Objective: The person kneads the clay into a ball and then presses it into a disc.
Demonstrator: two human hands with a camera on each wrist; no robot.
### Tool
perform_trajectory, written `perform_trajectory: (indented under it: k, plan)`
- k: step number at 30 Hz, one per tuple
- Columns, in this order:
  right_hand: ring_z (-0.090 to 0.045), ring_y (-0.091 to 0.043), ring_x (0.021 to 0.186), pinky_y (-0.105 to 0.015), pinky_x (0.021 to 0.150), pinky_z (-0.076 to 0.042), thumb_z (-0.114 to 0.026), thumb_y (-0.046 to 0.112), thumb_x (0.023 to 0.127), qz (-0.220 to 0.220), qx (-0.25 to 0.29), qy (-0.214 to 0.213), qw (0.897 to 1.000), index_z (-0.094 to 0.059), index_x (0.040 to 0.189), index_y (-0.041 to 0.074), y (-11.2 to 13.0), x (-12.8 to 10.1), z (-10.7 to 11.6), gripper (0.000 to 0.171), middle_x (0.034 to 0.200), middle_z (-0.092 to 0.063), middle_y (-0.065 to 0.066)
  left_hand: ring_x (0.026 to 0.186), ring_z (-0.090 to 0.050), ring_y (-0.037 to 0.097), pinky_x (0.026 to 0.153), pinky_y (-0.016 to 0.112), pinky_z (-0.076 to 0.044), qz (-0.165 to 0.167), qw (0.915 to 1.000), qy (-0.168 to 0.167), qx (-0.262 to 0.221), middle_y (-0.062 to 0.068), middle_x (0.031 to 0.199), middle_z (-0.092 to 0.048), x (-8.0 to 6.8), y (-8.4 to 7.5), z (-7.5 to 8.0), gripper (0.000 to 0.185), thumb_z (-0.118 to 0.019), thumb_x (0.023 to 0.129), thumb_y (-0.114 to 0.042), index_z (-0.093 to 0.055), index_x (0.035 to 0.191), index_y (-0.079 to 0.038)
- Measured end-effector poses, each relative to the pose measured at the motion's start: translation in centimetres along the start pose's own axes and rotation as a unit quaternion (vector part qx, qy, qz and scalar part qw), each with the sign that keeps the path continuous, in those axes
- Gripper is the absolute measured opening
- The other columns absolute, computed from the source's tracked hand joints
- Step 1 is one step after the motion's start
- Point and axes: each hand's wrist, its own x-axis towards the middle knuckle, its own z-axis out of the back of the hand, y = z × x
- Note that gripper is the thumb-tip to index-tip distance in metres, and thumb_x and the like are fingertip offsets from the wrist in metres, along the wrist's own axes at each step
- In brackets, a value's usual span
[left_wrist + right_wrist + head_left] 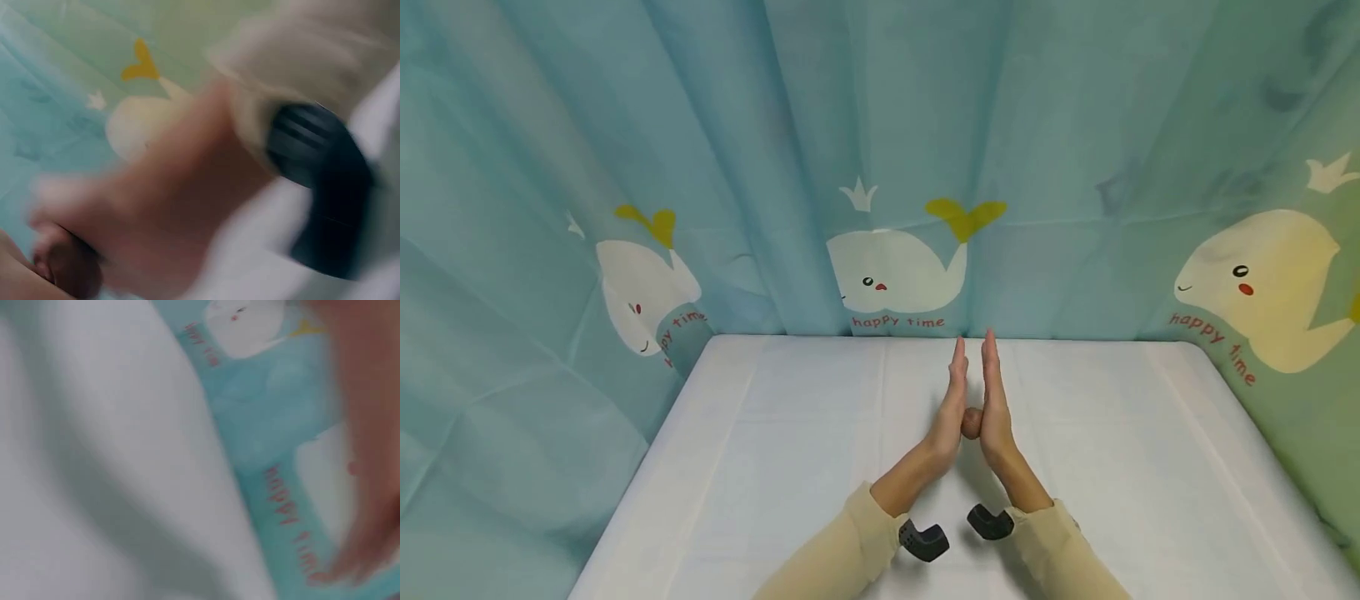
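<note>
Now the left hand (950, 417) and right hand (995, 408), fingers straight toward twelve o'clock, press a small brown ball (972, 423) between flat palms above the white table (775, 433).

The left hand (950, 414) and the right hand (995, 408) stand up with flat palms facing each other and fingers straight. A small brown ball (972, 423) sits squeezed between the palms. Under them is a white table (775, 450). Behind it hangs a blue curtain (715, 167) with white whales.
</note>
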Motion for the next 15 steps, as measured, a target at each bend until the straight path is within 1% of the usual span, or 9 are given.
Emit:
perform_trajectory:
  k: [4,6,9,10,11,12,13,14,15]
  plan:
    - [-0.004,-0.015,0.156,-0.04,0.114,-0.026,-0.009,0.041,0.112,0.015,-0.003,0.017,1.0,-0.007,0.166,0.035,-0.5,-1.1,-0.7,0.054,0.172,-0.006,0.005,0.157,0.006,0.021,0.124,0.055,0.0,-0.03,0.9991,0.005,0.028,-0.002,0.172,0.009,0.6,-0.5,0.4,0.066,-0.002,0.11,-0.053,0.007,0.166,-0.021]
    - [0.003,-0.017,0.157,-0.054,0.122,-0.003,-0.011,0.037,0.113,0.042,-0.013,0.031,0.999,-0.009,0.167,0.028,0.0,-1.9,-1.4,0.055,0.172,-0.006,0.003,0.157,0.004,0.022,0.123,0.056,-0.002,-0.032,0.9984,-0.005,0.047,0.001,0.172,0.009,1.0,-0.1,0.8,0.066,0.0,0.109,-0.053,0.007,0.166,-0.02]
    - [0.01,-0.02,0.157,-0.061,0.121,0.005,-0.014,0.035,0.113,0.078,-0.037,0.04,0.995,-0.011,0.167,0.022,1.4,-2.3,-1.8,0.056,0.173,-0.005,0.002,0.157,0.004,0.019,0.123,0.056,0.0,-0.021,0.9982,-0.01,0.056,0.002,0.172,0.008,1.2,0.7,1.2,0.065,0.0,0.109,-0.053,0.007,0.166,-0.021]
    - [0.011,-0.019,0.157,-0.059,0.121,0.006,-0.014,0.036,0.113,0.078,-0.041,0.038,0.995,-0.01,0.167,0.023,1.8,-2.1,-1.7,0.056,0.173,-0.005,0.004,0.154,-0.017,0.02,0.122,0.054,-0.014,-0.012,0.9984,-0.006,0.054,0.003,0.172,0.006,1.1,0.9,1.2,0.065,0.001,0.109,-0.053,0.008,0.166,-0.022]
    - [0.009,-0.017,0.157,-0.057,0.122,0.001,-0.014,0.039,0.113,0.073,-0.042,0.033,0.996,-0.009,0.167,0.026,2.1,-1.8,-1.5,0.056,0.172,-0.005,0.008,0.144,-0.036,0.021,0.115,0.052,-0.028,-0.003,0.9988,0.0,0.05,0.003,0.172,0.006,1.0,1.0,1.1,0.066,0.001,0.108,-0.055,0.008,0.166,-0.024]
    - [0.005,-0.015,0.157,-0.051,0.121,-0.015,-0.013,0.041,0.112,0.067,-0.041,0.027,0.997,-0.008,0.167,0.03,2.3,-1.4,-1.2,0.056,0.171,-0.005,0.011,0.143,-0.036,0.019,0.114,0.05,-0.029,0.006,0.9991,0.006,0.043,0.002,0.172,0.007,0.8,1.0,0.9,0.065,0.002,0.108,-0.055,0.008,0.166,-0.026]
    - [0.003,-0.011,0.156,-0.042,0.119,-0.019,-0.013,0.044,0.112,0.057,-0.035,0.021,0.998,-0.006,0.166,0.035,2.3,-0.9,-0.9,0.055,0.171,-0.006,0.015,0.143,-0.036,0.018,0.113,0.048,-0.029,0.013,0.9992,0.011,0.035,0.001,0.172,0.007,0.5,0.9,0.6,0.064,0.001,0.108,-0.054,0.009,0.166,-0.027]
    - [-0.001,-0.006,0.154,-0.035,0.11,-0.029,-0.012,0.046,0.112,0.044,-0.029,0.014,0.999,-0.005,0.165,0.04,2.2,-0.4,-0.5,0.054,0.17,-0.006,0.018,0.142,-0.037,0.019,0.111,0.047,-0.031,0.019,0.9994,0.01,0.027,0.002,0.172,0.006,0.2,0.7,0.4,0.065,0.0,0.108,-0.055,0.009,0.166,-0.027]
    - [-0.005,-0.001,0.151,-0.028,0.102,-0.032,-0.012,0.047,0.112,0.035,-0.02,0.01,0.999,-0.004,0.164,0.044,2.0,0.0,-0.2,0.053,0.17,-0.005,0.019,0.142,-0.039,0.021,0.111,0.047,-0.031,0.02,0.9996,0.007,0.02,0.002,0.172,0.006,-0.1,0.4,0.1,0.064,-0.001,0.109,-0.054,0.009,0.166,-0.028]
